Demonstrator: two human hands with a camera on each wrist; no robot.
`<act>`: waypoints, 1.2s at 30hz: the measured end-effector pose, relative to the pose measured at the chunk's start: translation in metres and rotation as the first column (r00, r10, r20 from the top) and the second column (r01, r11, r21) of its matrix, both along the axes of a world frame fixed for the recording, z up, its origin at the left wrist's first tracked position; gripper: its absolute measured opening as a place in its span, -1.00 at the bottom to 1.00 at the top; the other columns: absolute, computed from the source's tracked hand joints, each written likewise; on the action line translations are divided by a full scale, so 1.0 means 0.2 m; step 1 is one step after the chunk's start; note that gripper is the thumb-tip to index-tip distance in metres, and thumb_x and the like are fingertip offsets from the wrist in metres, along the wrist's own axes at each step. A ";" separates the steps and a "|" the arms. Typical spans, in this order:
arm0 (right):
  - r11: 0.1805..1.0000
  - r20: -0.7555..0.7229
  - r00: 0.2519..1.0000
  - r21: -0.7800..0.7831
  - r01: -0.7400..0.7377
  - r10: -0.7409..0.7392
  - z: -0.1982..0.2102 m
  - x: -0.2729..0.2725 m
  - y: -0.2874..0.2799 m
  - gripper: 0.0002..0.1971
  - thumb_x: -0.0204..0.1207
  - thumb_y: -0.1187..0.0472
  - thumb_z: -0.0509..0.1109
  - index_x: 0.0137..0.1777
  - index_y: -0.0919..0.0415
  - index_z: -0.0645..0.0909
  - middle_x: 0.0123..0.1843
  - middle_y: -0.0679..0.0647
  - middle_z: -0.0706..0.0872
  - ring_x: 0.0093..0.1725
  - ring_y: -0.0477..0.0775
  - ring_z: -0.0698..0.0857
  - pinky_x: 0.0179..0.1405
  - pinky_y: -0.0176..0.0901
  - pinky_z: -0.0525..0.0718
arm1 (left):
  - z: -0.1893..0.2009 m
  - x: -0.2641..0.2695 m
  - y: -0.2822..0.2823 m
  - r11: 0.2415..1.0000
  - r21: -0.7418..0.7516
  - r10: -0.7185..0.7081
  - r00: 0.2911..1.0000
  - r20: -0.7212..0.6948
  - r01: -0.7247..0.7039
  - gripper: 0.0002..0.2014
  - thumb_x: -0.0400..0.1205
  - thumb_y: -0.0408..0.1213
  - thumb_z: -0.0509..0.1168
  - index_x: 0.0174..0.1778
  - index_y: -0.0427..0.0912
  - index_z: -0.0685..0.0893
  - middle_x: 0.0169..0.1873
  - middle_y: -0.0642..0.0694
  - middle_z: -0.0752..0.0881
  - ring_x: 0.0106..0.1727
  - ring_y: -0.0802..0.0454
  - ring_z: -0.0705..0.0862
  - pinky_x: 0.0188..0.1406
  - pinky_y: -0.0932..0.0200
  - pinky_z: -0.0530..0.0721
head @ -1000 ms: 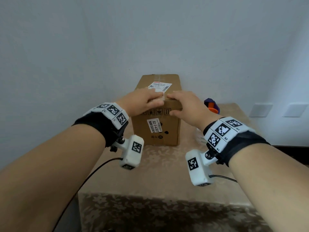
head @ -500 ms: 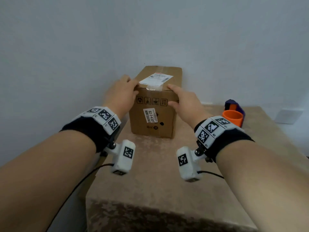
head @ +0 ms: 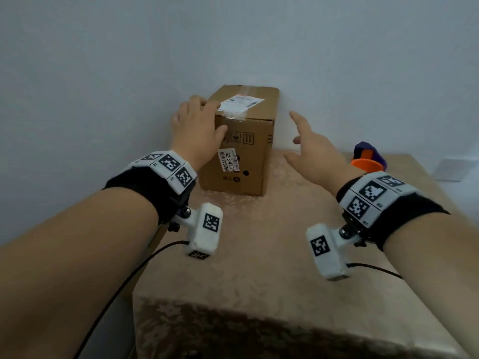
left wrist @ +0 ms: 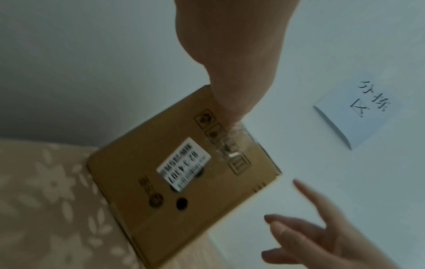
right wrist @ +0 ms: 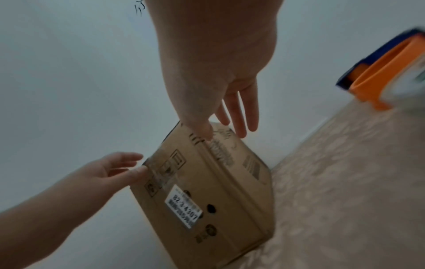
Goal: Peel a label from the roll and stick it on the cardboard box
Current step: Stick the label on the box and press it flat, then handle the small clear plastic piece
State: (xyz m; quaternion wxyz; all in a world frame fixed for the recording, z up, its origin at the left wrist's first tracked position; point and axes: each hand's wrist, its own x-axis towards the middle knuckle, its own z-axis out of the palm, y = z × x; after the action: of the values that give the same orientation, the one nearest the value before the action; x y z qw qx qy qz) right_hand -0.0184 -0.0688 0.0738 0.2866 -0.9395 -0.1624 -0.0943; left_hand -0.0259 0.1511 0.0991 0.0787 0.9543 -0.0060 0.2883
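Observation:
The brown cardboard box (head: 248, 161) (left wrist: 128, 172) (right wrist: 230, 200) stands upright at the back of the table against the wall. A white printed label (head: 241, 103) lies flat on its top, with clear tape over the front edge. My left hand (head: 207, 116) (left wrist: 230, 109) (right wrist: 124, 167) rests at the box's upper left corner, thumb on the front face, fingers fairly straight. My right hand (head: 298, 128) (left wrist: 299, 227) (right wrist: 220, 125) hovers open just right of the box, holding nothing. The orange label roll (head: 366, 164) (right wrist: 386, 76) in its purple holder sits at the far right.
A smaller white sticker (head: 228, 161) (right wrist: 184, 207) is on the box's front. The table (head: 259, 268) has a beige flowered cloth and a near edge. A handwritten paper note (left wrist: 358, 112) hangs on the wall. A wall socket (head: 451, 169) is at right.
Both hands were pressing at the box's top front edge. My right hand has let go and swung right; my left hand has slid to the left corner.

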 end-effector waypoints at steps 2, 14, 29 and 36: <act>0.998 -0.072 0.997 -0.053 0.033 -0.037 -0.02 -0.04 -0.12 -0.41 0.59 0.17 0.29 0.59 0.07 0.19 0.33 0.27 0.62 0.18 0.23 0.64 0.18 0.02 0.57 | 0.00 -0.05 -0.09 0.994 -0.036 -0.099 0.995 0.024 0.100 -0.60 0.61 -0.10 0.19 0.36 -0.13 0.49 0.32 -0.20 0.47 0.36 -0.18 0.40 0.37 -0.11 0.37; 0.900 -0.243 0.929 0.270 0.342 -0.281 -0.28 -0.33 -0.64 -0.65 0.57 0.25 0.29 0.35 0.19 0.54 0.31 0.27 0.65 0.28 0.24 0.62 0.23 -0.03 0.53 | -0.24 -0.30 -0.66 0.926 -0.137 -0.374 0.905 -0.201 0.352 -0.74 0.65 -0.11 0.13 0.16 -0.05 0.63 0.22 -0.05 0.52 0.33 -0.07 0.39 0.34 0.00 0.34; 0.850 -0.293 0.884 0.283 0.444 -0.365 -0.43 -0.25 -0.90 -0.48 0.50 0.46 0.23 0.48 0.21 0.41 0.43 0.21 0.57 0.43 0.19 0.52 0.40 0.19 0.55 | -0.48 -0.09 -1.22 0.809 -0.060 -0.538 0.696 -0.476 0.584 -0.74 0.63 0.00 0.10 0.07 0.02 0.61 0.06 0.08 0.67 0.20 0.03 0.56 0.41 -0.02 0.27; 0.890 -0.359 0.924 0.366 0.271 -0.134 -0.33 -0.29 -0.76 -0.31 0.45 0.50 0.24 0.58 0.09 0.24 0.54 0.11 0.40 0.35 0.02 0.47 0.26 -0.06 0.55 | -0.47 -0.15 -1.03 0.758 -0.363 -0.652 0.641 -0.404 0.542 -0.95 0.58 -0.32 0.21 -0.19 -0.12 0.51 -0.35 0.17 0.49 -0.23 0.11 0.48 -0.41 0.38 0.32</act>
State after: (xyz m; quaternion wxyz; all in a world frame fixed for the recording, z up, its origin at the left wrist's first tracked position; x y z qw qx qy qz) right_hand -0.0768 -0.2210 0.0076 0.4876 -0.8730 0.0103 -0.0001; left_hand -0.0562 -0.0557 0.0060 0.2679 0.9243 -0.2712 -0.0171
